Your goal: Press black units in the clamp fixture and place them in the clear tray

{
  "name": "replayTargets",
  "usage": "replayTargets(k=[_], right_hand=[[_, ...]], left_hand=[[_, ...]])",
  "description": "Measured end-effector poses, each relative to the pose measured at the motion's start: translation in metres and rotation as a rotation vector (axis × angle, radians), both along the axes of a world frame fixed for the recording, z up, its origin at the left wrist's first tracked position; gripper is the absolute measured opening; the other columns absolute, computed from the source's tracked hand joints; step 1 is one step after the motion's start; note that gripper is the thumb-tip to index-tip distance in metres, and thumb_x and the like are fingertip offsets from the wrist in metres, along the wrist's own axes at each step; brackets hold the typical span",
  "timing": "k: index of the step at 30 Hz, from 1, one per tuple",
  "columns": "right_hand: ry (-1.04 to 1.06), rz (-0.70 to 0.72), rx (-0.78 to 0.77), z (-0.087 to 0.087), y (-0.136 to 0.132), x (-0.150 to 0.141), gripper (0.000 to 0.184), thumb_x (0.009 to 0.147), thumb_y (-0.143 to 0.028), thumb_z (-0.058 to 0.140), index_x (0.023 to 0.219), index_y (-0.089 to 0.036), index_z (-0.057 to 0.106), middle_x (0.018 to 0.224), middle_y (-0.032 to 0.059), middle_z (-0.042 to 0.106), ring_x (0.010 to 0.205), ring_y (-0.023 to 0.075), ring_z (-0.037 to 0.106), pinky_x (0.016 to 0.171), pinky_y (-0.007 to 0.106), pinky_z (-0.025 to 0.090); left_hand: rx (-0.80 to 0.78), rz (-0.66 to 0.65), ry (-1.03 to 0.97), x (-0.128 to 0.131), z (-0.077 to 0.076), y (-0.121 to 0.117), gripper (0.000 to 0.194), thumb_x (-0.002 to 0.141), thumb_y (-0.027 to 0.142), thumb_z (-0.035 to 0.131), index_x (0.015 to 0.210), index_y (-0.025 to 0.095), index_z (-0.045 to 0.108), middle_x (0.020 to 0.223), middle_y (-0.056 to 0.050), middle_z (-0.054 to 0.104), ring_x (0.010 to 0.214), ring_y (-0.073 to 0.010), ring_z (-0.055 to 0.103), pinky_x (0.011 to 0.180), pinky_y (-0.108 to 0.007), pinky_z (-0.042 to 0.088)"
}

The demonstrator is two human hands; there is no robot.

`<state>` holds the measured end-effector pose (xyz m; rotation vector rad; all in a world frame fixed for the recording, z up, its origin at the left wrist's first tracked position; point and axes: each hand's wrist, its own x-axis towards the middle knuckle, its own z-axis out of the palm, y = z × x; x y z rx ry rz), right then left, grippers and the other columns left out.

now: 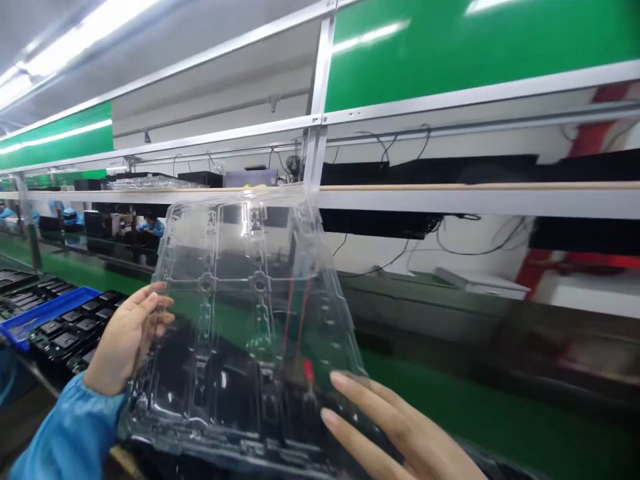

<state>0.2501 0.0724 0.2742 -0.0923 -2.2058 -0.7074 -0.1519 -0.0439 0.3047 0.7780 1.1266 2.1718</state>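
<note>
A large clear plastic blister tray (235, 320) with moulded ribs and pockets stands tilted in front of me. My left hand (127, 333) grips its left edge, fingers curled around the rim. At the lower right edge, my right hand (400, 427) is stretched out with fingers apart; whether the fingertips touch the plastic I cannot tell. Through the tray shows a red-tipped tool (309, 371) with red lines above it. Dark material lies behind and below the tray's lower half.
To the left, black trays of parts (67, 333) and a blue bin (30, 327) line the bench. A metal shelf (425, 200) with black equipment and cables runs across. The green work surface (450, 407) extends to the right. Another person (153, 225) sits far left.
</note>
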Motion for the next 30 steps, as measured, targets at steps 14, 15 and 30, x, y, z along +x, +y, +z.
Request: replayTargets(k=[14, 15, 30], right_hand=[[-0.105, -0.082, -0.092, 0.221, 0.088, -0.110, 0.030, 0.106, -0.021, 0.057, 0.131, -0.020, 0.074, 0.140, 0.0160, 0.074, 0.108, 0.0257, 0.078, 0.083, 0.039, 0.069], [-0.110, -0.085, -0.133, 0.232, 0.094, -0.111, 0.031, 0.106, -0.021, 0.056, 0.133, -0.021, 0.073, 0.141, 0.0153, 0.073, 0.109, 0.0249, 0.079, 0.084, 0.038, 0.069], [-0.079, -0.465, -0.383, 0.307, 0.214, -0.139, 0.045, 0.107, -0.045, 0.041, 0.130, -0.023, 0.073, 0.139, 0.0095, 0.075, 0.116, 0.0342, 0.077, 0.096, 0.049, 0.067]], left_hand=[[-0.112, -0.139, -0.035, -0.114, 0.174, 0.125, 0.043, 0.083, 0.015, 0.075, 0.125, 0.018, 0.076, 0.118, -0.013, 0.080, 0.089, -0.0214, 0.079, 0.072, -0.029, 0.067], [-0.125, -0.174, -0.035, -0.117, 0.182, 0.134, 0.042, 0.083, 0.019, 0.076, 0.125, 0.017, 0.076, 0.118, -0.014, 0.080, 0.088, -0.0217, 0.078, 0.072, -0.030, 0.066], [-0.656, 0.595, 1.564, -0.300, 0.287, 0.258, 0.072, 0.086, 0.029, 0.068, 0.155, 0.016, 0.051, 0.165, -0.020, 0.048, 0.154, -0.0401, 0.035, 0.125, -0.058, 0.029]])
